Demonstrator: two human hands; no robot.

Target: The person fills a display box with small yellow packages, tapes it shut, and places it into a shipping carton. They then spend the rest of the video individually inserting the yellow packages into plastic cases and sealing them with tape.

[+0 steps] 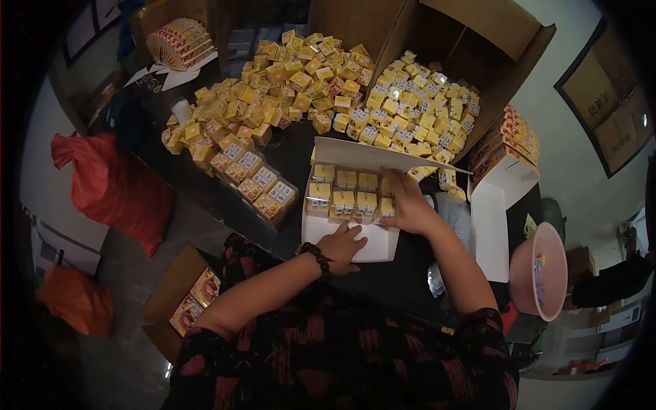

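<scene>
In front of me a white display box (378,253) lies with its lid panel raised at the back. Small yellow-and-white boxes (344,199) stand in rows inside it, under what looks like clear plastic. My right hand (412,206) is curled around the right end of these rows, thumb at the front and fingers behind. My left hand (339,247), with a dark bead bracelet at the wrist, lies with fingers stretched out on the white front part of the display box. It holds nothing. To the left sits a block of small boxes in clear packs (254,179).
A heap of yellow boxes (280,82) covers the table's back. A large carton (471,75) holds more small yellow-and-white pieces (417,113). White display boxes (502,160) stand at right, near a pink tub (540,273). Red sacks (113,184) and an open carton (171,294) are at left.
</scene>
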